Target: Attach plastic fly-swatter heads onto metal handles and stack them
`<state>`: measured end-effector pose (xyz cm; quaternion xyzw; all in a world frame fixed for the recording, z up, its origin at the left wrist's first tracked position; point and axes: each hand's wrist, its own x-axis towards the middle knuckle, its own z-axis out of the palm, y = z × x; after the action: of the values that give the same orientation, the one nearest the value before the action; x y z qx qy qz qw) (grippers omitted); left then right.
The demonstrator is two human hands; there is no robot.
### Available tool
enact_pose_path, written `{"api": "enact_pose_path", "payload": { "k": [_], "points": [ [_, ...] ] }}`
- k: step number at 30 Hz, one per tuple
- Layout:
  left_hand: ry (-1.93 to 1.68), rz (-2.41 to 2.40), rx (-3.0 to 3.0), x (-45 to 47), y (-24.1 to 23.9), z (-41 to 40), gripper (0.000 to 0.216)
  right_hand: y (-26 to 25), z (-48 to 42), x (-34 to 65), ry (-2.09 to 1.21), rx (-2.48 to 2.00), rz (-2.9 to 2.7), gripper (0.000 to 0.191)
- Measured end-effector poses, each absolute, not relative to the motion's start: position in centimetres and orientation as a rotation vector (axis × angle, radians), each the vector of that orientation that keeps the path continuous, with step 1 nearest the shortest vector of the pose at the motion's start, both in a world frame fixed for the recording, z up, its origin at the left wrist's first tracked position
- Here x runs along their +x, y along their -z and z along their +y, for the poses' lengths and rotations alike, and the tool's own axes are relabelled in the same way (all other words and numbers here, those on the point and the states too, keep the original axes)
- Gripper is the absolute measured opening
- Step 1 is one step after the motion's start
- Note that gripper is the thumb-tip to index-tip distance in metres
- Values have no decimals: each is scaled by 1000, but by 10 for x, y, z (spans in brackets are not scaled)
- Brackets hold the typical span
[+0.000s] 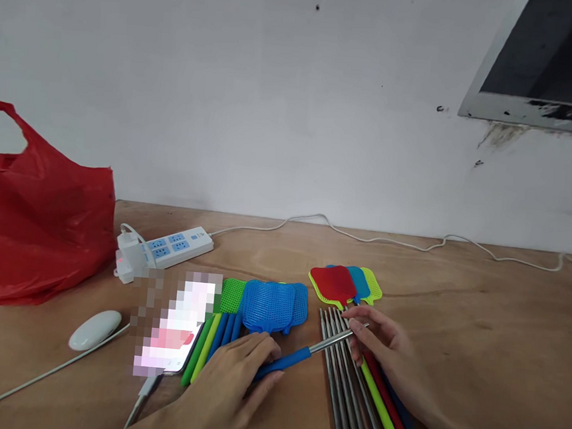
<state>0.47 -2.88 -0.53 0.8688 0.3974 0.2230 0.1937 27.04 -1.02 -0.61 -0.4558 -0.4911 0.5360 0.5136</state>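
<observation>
Your left hand [236, 377] closes its fingers around the blue grip [283, 364] of a telescopic handle low in the centre of the frame, and your right hand [379, 346] pinches the far tip of its steel rod [338, 339] between thumb and fingertips. The handle runs slantwise between your two hands, blue end lower left, bare metal end upper right, lifted just over the pile beneath. It looks slim, a shiny tube pushed into a matte blue sleeve.

Under your right hand lies a row of steel rods [345, 393], perhaps six, though they overlap and your hand hides some. Beside them lie coloured grips: one lime, one red, one blue. Above them fan four swatter heads [343, 283]: red, blue, and two lime-green. Left of centre lies a stack of blue mesh heads [273, 303] with one green, count unclear, and about five more grips [215, 342] in green, lime and blue.
</observation>
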Motion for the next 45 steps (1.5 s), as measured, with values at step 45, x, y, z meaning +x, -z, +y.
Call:
{"api": "enact_pose_path", "payload": {
  "k": [45],
  "points": [
    [-464, 1101, 2748, 3, 13, -35, 40, 0, -19, 271, -1446, -1260, -1469, 61]
  ]
}}
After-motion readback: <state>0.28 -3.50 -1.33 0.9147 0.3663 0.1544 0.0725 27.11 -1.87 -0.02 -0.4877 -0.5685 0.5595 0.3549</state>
